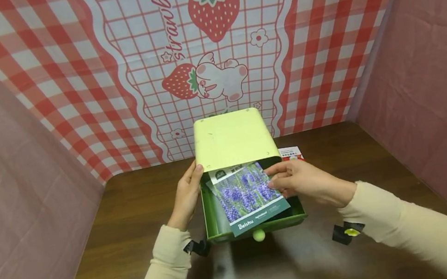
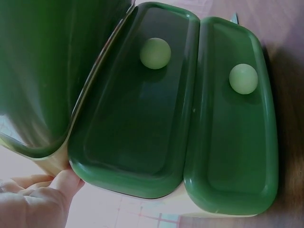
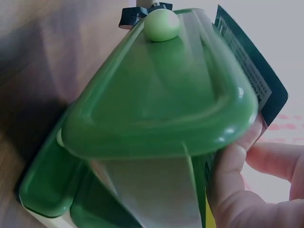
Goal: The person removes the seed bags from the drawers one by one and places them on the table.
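Observation:
A yellow-topped drawer cabinet [image 1: 233, 138] with green drawers stands on the table. Its top drawer [image 1: 218, 233] is pulled out toward me; a round pale green knob [image 1: 259, 235] sits on its front. Across that drawer lies a tilted seed packet [image 1: 251, 192] with purple flowers. My right hand [image 1: 304, 179] pinches the packet's right edge between thumb and fingers. At the cabinet's left side rests my left hand [image 1: 186, 197], its fingers against the wall. Two lower drawers [image 2: 128, 118] are closed. What else lies inside the drawer is mostly hidden.
A red and white card or packet [image 1: 290, 152] lies behind my right hand, beside the cabinet. The brown wooden table [image 1: 139, 201] ends at a checked strawberry cloth [image 1: 317, 49]. Pink cloth hangs on both sides. Black straps are on both wrists.

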The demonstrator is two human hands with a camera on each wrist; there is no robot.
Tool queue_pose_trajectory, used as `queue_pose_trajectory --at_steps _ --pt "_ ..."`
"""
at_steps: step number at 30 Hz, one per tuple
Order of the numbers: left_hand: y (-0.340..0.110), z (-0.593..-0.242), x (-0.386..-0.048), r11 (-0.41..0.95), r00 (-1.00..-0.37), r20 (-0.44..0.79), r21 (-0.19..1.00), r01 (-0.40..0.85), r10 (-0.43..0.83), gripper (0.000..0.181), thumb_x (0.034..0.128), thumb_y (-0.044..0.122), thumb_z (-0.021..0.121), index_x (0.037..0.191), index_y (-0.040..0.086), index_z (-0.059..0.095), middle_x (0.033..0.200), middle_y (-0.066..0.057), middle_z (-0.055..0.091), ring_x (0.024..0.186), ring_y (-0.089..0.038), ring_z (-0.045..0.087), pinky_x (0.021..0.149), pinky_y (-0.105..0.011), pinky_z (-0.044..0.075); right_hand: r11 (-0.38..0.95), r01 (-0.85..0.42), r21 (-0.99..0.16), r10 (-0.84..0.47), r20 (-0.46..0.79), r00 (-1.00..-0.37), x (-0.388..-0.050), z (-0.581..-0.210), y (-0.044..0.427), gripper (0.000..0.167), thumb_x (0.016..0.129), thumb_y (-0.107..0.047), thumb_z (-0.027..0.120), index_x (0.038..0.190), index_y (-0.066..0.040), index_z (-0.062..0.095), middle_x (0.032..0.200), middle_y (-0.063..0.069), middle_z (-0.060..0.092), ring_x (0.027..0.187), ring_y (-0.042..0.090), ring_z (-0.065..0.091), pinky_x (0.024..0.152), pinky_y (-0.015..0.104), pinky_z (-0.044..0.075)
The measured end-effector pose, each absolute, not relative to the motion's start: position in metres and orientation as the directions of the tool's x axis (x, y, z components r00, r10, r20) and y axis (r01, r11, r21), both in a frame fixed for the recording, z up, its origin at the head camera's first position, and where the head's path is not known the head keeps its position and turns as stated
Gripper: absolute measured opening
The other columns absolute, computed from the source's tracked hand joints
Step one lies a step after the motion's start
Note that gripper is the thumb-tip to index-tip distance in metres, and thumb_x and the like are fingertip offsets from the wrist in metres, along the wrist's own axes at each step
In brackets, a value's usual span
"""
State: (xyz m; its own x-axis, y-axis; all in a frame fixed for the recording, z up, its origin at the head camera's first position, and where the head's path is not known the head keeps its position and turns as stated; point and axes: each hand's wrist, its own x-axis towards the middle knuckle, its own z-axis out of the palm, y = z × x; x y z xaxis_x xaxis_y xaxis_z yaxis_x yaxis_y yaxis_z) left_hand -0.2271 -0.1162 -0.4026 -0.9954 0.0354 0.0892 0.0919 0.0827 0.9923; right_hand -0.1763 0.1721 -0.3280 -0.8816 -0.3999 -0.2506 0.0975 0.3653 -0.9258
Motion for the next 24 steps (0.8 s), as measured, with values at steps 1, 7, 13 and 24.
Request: queue_pose_trajectory --at_steps 1,7,13,24 --pt "-0.116 -0.403 -0.227 0.085 -0.996 0.087 0.992 0.090 0.035 0.053 0.1032 0.035 0.048 0.151 0.013 0.039 0.060 0.008 0.033 0.046 -0.004 0.026 0.050 -0.023 0.032 0.383 0.087 -0.920 -0.401 -0.250 -0.881 -0.175 -0.327 0.175 0.053 0.095 -0.020 0.064 0.138 0.005 0.047 0.089 0.004 0.063 0.074 0.015 0.054 0.075 0.028 0.054" --pt "-0.117 -0.404 -0.226 0.092 -0.996 0.087 0.992 0.089 0.025 0.053 0.1021 0.037 0.050 0.150 0.015 0.041 0.054 0.011 0.028 0.048 -0.003 0.026 0.049 -0.021 0.030 0.415 0.053 -0.908 -0.420 -0.243 -0.875 -0.164 -0.321 0.189 0.047 0.093 -0.022 0.066 0.130 0.004 0.053 0.086 0.004 0.062 0.070 0.016 0.053 0.070 0.030 0.052" --pt "-0.116 -0.404 -0.226 0.101 -0.995 0.098 0.990 0.099 0.017 0.053 0.1022 0.037 0.050 0.149 0.015 0.042 0.059 0.008 0.036 0.048 -0.004 0.026 0.055 -0.023 0.034 0.393 0.048 -0.918 -0.426 -0.228 -0.876 -0.157 -0.316 0.201 0.037 0.092 -0.020 0.068 0.115 0.006 0.057 0.082 0.002 0.064 0.065 0.013 0.052 0.057 0.025 0.048" --pt "-0.115 -0.404 -0.225 0.133 -0.993 0.114 0.984 0.115 0.010 0.056 0.1024 0.040 0.048 0.151 0.013 0.039 0.131 -0.017 0.057 0.070 -0.008 0.038 0.100 -0.036 0.043 0.335 0.045 -0.941 -0.499 -0.218 -0.839 -0.154 -0.315 0.222 0.025 0.094 -0.017 0.064 0.106 0.003 0.057 0.067 -0.008 0.052 0.057 0.004 0.040 0.048 0.021 0.036"
